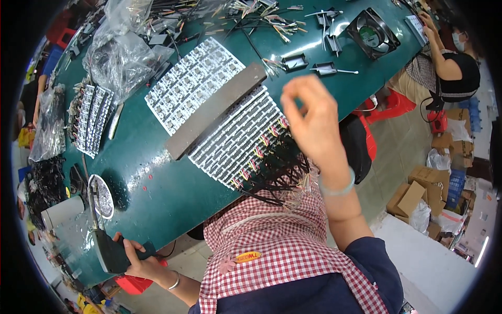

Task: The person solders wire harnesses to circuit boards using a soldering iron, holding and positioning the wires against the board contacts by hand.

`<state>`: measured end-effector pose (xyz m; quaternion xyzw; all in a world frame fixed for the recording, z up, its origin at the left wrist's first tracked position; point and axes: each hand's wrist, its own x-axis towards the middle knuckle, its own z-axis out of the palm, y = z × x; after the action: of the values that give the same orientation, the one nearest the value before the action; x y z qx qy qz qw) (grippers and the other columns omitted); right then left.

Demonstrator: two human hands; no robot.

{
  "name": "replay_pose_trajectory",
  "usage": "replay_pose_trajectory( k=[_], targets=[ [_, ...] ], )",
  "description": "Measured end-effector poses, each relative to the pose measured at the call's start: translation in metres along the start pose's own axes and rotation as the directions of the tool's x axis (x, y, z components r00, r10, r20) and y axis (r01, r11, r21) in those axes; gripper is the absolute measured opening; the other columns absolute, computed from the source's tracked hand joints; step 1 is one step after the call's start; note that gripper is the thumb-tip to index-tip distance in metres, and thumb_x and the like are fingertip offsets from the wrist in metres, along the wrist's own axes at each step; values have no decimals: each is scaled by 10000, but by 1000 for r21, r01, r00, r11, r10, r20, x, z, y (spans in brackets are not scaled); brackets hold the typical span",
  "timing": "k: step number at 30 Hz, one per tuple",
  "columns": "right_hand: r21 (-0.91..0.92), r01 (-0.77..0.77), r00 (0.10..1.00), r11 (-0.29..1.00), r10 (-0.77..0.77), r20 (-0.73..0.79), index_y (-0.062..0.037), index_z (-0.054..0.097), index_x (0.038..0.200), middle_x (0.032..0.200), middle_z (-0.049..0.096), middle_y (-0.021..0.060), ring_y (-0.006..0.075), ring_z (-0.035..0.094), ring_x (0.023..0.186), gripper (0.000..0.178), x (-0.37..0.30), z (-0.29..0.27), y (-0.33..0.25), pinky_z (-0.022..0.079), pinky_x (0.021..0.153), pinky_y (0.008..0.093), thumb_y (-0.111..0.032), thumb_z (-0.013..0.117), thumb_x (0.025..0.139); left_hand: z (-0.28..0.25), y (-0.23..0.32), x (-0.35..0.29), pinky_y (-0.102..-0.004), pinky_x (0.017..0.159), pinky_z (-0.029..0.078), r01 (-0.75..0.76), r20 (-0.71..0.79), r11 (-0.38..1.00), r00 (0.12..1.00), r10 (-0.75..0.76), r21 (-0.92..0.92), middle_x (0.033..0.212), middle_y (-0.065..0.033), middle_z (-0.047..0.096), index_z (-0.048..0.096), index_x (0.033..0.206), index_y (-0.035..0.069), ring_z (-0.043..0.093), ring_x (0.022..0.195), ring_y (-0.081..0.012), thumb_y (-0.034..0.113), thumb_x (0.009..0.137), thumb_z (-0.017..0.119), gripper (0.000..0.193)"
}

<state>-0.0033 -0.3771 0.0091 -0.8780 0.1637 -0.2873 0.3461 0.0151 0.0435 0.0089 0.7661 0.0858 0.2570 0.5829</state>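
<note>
At the lower left of the table, my left hand point(140, 264) is closed around the handle of a dark soldering gun point(109, 250). Its thin front end points up beside a round, white-rimmed dish point(104, 196). My right hand point(312, 115) is raised over the table's near edge, fingers curled toward the thumb; anything between them is too small to make out. Just left of it lies a panel of narrow circuit boards point(232, 138) with coloured wire ends along its near edge. A dark flat bar point(217, 112) lies between this panel and another white circuit board panel point(193, 83).
A smaller stack of circuit boards point(93, 120) and clear plastic bags point(123, 65) lie at left. Stripped cables point(261, 21), small dark housings point(294, 62) and a black fan point(372, 34) occupy the far side. Another person point(444, 68) sits at right, near cardboard boxes point(418, 193).
</note>
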Motion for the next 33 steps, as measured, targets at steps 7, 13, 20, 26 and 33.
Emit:
replay_pose_trajectory(
  k=[7, 13, 20, 26, 33],
  targets=[
    [-258, 95, 994, 961, -75, 85, -66, 698, 868, 944, 626, 120, 326, 618, 938, 46, 128, 63, 80, 516, 802, 439, -68, 689, 822, 30, 3, -18, -215, 466, 342, -3, 167, 985, 985, 32, -174, 1195, -257, 604, 450, 1301, -111, 417, 506, -105, -65, 855, 599, 471],
    [-149, 597, 784, 788, -534, 316, -80, 698, 933, 973, 629, 86, 303, 598, 999, 208, 167, 86, 67, 502, 849, 422, -20, 738, 738, 30, 9, -26, -204, 485, 371, 3, 138, 982, 990, 23, -187, 1154, -237, 623, 491, 1280, -99, 457, 524, -92, -49, 848, 617, 452],
    [-112, 800, 544, 589, -635, 549, -118, 662, 862, 903, 601, 40, 268, 608, 957, 61, 182, 105, 67, 502, 782, 415, -106, 668, 802, 32, 3, -22, -206, 490, 383, 31, 172, 986, 985, -2, -166, 1174, -242, 618, 496, 1303, -86, 456, 524, -91, -58, 840, 615, 478],
    [-79, 652, 758, 755, -645, 98, -145, 632, 1099, 913, 600, 82, 306, 630, 839, 234, 200, 70, 44, 513, 701, 406, -50, 624, 885, 35, 2, -25, -200, 486, 383, 78, 198, 980, 979, -41, -185, 1178, -240, 618, 489, 1318, -83, 455, 528, -86, -75, 833, 610, 500],
    [163, 556, 812, 815, -574, 107, -107, 632, 1153, 979, 619, 118, 283, 604, 772, 254, 157, 20, -16, 496, 715, 364, -14, 571, 925, 38, 2, -38, -196, 468, 368, 106, 263, 966, 964, -42, -235, 1170, -233, 623, 471, 1338, -56, 455, 536, -86, -89, 820, 629, 542]
  ],
)
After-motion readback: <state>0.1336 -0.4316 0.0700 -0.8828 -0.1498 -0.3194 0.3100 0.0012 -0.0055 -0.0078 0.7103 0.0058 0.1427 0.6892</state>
